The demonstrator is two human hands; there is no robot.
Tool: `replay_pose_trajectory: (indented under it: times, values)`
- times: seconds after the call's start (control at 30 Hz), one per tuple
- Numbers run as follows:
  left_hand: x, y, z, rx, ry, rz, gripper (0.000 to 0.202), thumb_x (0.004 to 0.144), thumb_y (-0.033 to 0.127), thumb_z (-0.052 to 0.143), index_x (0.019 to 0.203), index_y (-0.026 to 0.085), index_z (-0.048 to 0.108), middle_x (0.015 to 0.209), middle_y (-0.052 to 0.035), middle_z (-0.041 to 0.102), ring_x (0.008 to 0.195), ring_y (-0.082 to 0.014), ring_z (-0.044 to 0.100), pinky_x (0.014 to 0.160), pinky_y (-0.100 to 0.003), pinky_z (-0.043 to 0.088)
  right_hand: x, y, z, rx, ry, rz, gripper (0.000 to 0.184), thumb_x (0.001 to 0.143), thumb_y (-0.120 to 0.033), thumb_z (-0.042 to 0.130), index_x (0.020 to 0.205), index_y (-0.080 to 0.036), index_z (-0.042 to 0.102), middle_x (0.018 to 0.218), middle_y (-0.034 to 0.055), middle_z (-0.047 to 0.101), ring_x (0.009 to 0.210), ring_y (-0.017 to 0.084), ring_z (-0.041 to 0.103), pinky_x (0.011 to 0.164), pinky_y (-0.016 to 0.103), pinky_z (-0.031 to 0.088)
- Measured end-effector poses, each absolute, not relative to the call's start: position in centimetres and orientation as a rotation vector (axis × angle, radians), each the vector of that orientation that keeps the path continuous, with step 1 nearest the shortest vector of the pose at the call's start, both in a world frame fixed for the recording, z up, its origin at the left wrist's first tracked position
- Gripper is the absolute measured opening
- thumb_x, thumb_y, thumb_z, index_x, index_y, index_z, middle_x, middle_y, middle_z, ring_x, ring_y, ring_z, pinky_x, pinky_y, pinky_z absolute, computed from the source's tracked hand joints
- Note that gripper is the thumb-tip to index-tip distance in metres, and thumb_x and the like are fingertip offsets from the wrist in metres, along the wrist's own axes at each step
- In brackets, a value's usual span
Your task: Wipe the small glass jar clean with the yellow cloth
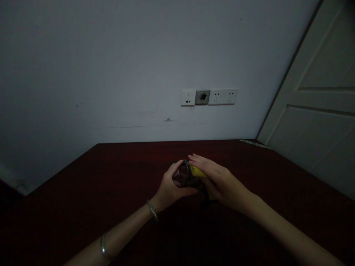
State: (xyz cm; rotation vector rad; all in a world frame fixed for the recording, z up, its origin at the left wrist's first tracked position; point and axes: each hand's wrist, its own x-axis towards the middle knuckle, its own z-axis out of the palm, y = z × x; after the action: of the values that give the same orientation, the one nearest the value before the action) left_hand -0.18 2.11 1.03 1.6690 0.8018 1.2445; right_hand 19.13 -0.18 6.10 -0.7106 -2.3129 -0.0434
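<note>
Both hands meet over the middle of a dark red-brown table [83, 192]. My left hand [170, 186] curls its fingers and thumb round a small dark, shiny object [184, 175] that I cannot make out. My right hand [216, 179] closes over the same object from the right, and a yellow part [197, 171] shows under its fingers. The dim light hides what the object is. Two thin bracelets sit on my left wrist and forearm.
A pale wall rises behind the table, with a row of white sockets and a grey switch [209, 97] on it. A white panelled door [318, 111] stands at the right. A thin light strip [253, 143] lies at the table's far right corner.
</note>
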Motion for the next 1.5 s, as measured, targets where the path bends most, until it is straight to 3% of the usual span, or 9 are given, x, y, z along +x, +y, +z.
replay_pose_trajectory:
  times: [0.2, 0.5, 0.87, 1.0, 1.2, 1.33, 1.5]
  values:
    - [-0.3, 2.1, 0.9, 1.768, 0.827, 1.308, 0.087, 0.052, 0.03, 0.085, 0.127, 0.015, 0.046, 0.119, -0.014, 0.056, 0.108, -0.03, 0.057, 0.092, -0.048, 0.049, 19.1, -0.7, 6.1, -0.562, -2.479, -0.235, 0.06, 0.078, -0.001, 0.041, 0.138, -0.009, 0.037, 0.141, 0.0149, 0.044, 0.137, 0.025, 0.029, 0.107, 0.047, 0.038]
    - [-0.3, 1.3, 2.3, 1.987, 0.83, 1.302, 0.083, 0.051, 0.034, 0.086, 0.124, 0.018, 0.049, 0.111, -0.0084, 0.057, 0.097, -0.0247, 0.059, 0.085, -0.042, 0.052, 19.4, -0.1, 6.2, -0.65, -2.185, 0.044, 0.043, 0.09, -0.013, 0.043, 0.132, -0.018, 0.044, 0.132, 0.0125, 0.054, 0.125, 0.022, 0.049, 0.102, 0.045, 0.045]
    - [-0.4, 2.3, 0.8, 1.958, 0.739, 1.34, 0.079, 0.058, 0.031, 0.082, 0.126, 0.015, 0.046, 0.121, -0.0146, 0.054, 0.11, -0.0282, 0.055, 0.096, -0.043, 0.047, 18.6, -1.4, 6.1, -0.489, -2.469, -0.303, 0.055, 0.079, -0.003, 0.04, 0.133, -0.008, 0.042, 0.137, 0.0155, 0.049, 0.136, 0.026, 0.031, 0.107, 0.05, 0.036]
    - [-0.4, 1.9, 1.2, 1.934, 0.767, 1.288, 0.081, 0.054, 0.03, 0.085, 0.126, 0.018, 0.048, 0.121, -0.0122, 0.055, 0.109, -0.0281, 0.057, 0.093, -0.042, 0.049, 18.8, -1.1, 6.3, -0.532, -2.384, -0.102, 0.052, 0.085, -0.008, 0.04, 0.137, -0.012, 0.038, 0.138, 0.0143, 0.048, 0.135, 0.024, 0.035, 0.108, 0.049, 0.036]
    - [-0.3, 1.4, 1.4, 1.606, 0.665, 1.198, 0.093, 0.048, 0.028, 0.088, 0.129, 0.017, 0.045, 0.126, -0.016, 0.054, 0.105, -0.0299, 0.059, 0.079, -0.037, 0.055, 19.0, -0.6, 6.4, -0.644, -2.098, 0.262, 0.041, 0.091, -0.015, 0.044, 0.131, -0.024, 0.047, 0.135, 0.0081, 0.053, 0.126, 0.022, 0.048, 0.104, 0.047, 0.043]
    - [-0.1, 1.5, 1.5, 1.402, 0.565, 1.159, 0.092, 0.049, 0.022, 0.087, 0.13, 0.015, 0.043, 0.116, -0.015, 0.061, 0.103, -0.0282, 0.061, 0.08, -0.036, 0.054, 18.9, -0.9, 6.2, -0.548, -2.177, 0.115, 0.048, 0.089, -0.013, 0.041, 0.136, -0.02, 0.04, 0.14, 0.0104, 0.046, 0.132, 0.024, 0.039, 0.107, 0.05, 0.038]
    - [0.2, 1.4, 2.3, 1.328, 0.554, 1.155, 0.08, 0.05, 0.02, 0.087, 0.121, 0.015, 0.052, 0.112, -0.0126, 0.064, 0.098, -0.0258, 0.063, 0.081, -0.036, 0.054, 19.0, -1.2, 6.0, -0.488, -2.33, -0.143, 0.06, 0.085, -0.008, 0.041, 0.142, -0.017, 0.028, 0.142, 0.0126, 0.043, 0.137, 0.026, 0.03, 0.107, 0.054, 0.036]
